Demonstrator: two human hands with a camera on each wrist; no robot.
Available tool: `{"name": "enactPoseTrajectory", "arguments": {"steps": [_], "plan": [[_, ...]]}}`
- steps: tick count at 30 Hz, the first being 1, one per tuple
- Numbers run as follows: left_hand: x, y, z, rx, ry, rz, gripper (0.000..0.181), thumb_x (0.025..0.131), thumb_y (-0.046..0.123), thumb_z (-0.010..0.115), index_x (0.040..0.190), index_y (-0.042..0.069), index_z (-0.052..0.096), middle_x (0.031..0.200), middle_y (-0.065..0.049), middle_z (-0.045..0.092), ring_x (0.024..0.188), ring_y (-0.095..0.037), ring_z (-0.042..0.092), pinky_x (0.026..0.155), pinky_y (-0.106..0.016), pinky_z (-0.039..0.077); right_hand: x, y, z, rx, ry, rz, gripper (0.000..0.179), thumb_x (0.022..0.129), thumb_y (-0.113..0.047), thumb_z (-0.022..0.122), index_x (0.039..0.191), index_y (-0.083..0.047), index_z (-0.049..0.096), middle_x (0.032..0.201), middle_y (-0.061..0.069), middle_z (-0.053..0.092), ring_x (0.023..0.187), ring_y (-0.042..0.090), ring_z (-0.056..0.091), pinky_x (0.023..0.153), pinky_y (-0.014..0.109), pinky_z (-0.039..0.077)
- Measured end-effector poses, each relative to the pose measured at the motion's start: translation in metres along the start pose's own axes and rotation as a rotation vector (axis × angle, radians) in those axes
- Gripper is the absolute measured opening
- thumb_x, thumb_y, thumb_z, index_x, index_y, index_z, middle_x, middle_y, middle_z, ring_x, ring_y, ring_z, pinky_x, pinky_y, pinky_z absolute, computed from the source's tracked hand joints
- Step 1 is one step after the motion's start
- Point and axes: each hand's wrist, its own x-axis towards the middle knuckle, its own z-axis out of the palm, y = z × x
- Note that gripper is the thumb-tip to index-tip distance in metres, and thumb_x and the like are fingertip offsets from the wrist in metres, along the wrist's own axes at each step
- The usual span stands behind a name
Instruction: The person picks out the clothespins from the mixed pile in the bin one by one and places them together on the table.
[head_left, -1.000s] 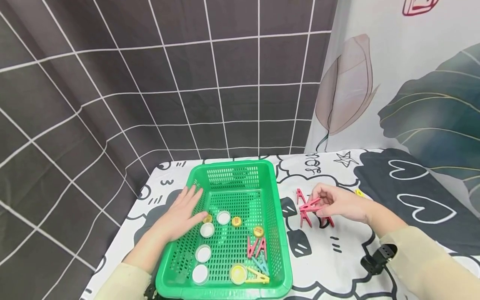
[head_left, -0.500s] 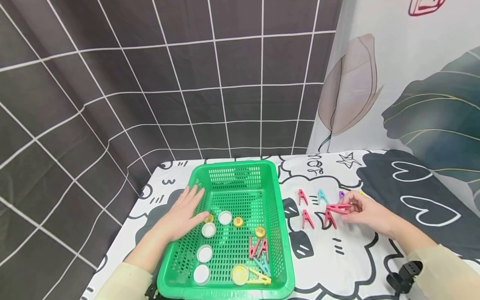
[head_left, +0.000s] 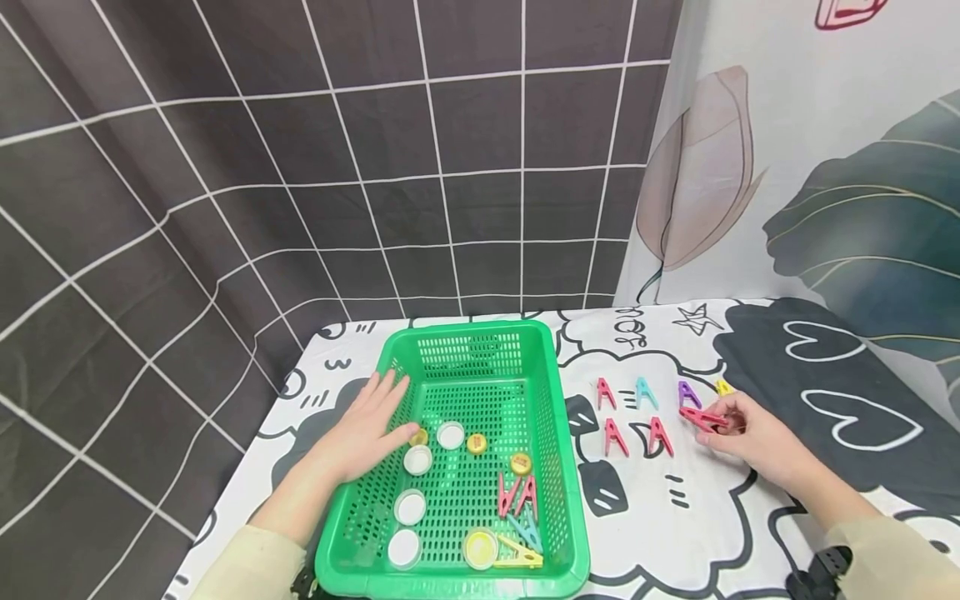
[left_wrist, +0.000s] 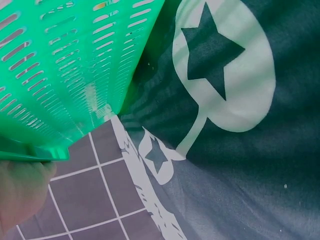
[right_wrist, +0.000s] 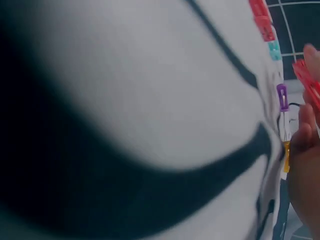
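Note:
My right hand (head_left: 757, 437) pinches a red clothespin (head_left: 703, 418) just over the cloth, in front of a purple clothespin (head_left: 688, 395). To its left a back row holds a red clothespin (head_left: 605, 394) and a light blue clothespin (head_left: 646, 392). Two more red clothespins (head_left: 615, 437) lie nearer, side by side. A yellow clothespin (head_left: 723, 387) shows partly behind the right fingers. My left hand (head_left: 367, 433) rests on the left rim of the green basket (head_left: 573, 500), its fingers straight. In the left wrist view only part of that hand (left_wrist: 22, 192) shows, against the basket rim.
Inside the basket are white round lids (head_left: 405, 548), small yellow caps (head_left: 476, 443), a yellow-filled round lid (head_left: 480, 549) and several clothespins (head_left: 517, 495) in red, blue and yellow. A patterned cloth (head_left: 675, 533) covers the table. A dark grid curtain (head_left: 450, 167) hangs behind.
My right hand has carried the red clothespin rightward, away from the other red clothespins, and lowered it in front of the purple clothespin. The left hand has stayed on the basket rim.

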Motion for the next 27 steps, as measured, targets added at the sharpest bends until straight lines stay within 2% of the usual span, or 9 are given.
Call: {"name": "enactPoseTrajectory", "arguments": {"steps": [5,12,17,27], "plan": [[0.0,0.0,0.0,0.0,-0.001,-0.001,0.078,0.093,0.057,0.041,0.15,0.007,0.021,0.155,-0.017,0.01,0.14,-0.039,0.003,0.108,-0.059,0.014,-0.004,0.006,0.003,-0.087,0.037,0.023,0.05,0.077,-0.04,0.076,0.102,-0.007,0.047,0.082,0.006,0.045,0.072,0.018,0.042,0.056,0.027,0.031],[0.0,-0.002,0.001,-0.001,-0.004,-0.003,0.078,0.094,0.058,0.04,0.15,0.009,0.02,0.155,-0.016,0.009,0.141,-0.037,0.0,0.108,-0.059,0.014,-0.009,0.008,0.006,-0.192,0.021,0.046,0.054,0.074,-0.043,0.077,0.098,-0.005,0.047,0.079,0.005,0.044,0.069,0.019,0.042,0.057,0.031,0.03],[0.0,-0.002,0.001,-0.005,0.002,-0.005,0.078,0.093,0.058,0.04,0.15,0.008,0.02,0.155,-0.016,0.009,0.141,-0.038,0.001,0.108,-0.059,0.014,-0.011,0.007,0.011,-0.231,0.044,0.024,0.054,0.07,-0.038,0.081,0.092,-0.001,0.049,0.074,0.004,0.042,0.064,0.018,0.04,0.054,0.03,0.029],[-0.001,-0.001,0.0,-0.013,0.0,0.001,0.077,0.094,0.057,0.041,0.15,0.007,0.02,0.155,-0.016,0.009,0.141,-0.038,0.002,0.108,-0.059,0.014,-0.014,0.005,0.016,-0.259,0.076,0.022,0.057,0.066,-0.046,0.081,0.082,-0.004,0.047,0.071,0.003,0.041,0.062,0.017,0.038,0.053,0.029,0.028]]}}
